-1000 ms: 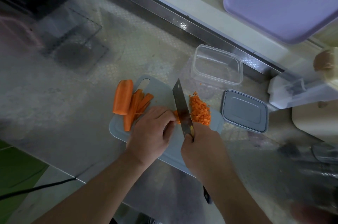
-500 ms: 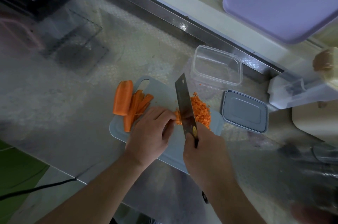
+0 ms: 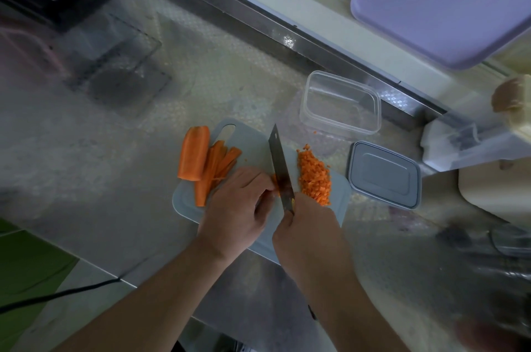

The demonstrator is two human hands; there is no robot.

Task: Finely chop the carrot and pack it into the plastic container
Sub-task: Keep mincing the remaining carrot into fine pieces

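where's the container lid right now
In the head view, the grey lid lies flat on the counter, right of the cutting board, just below the clear container.

right hand grips knife, blade down on cutting board | left hand pins carrot strips at blade | chopped carrot pile right of blade | carrot half and sticks left | clear container and grey lid on bench

My carrot was orange, and the board was pale blue-grey. The box was see-through, its lid grey. The tray was purple.
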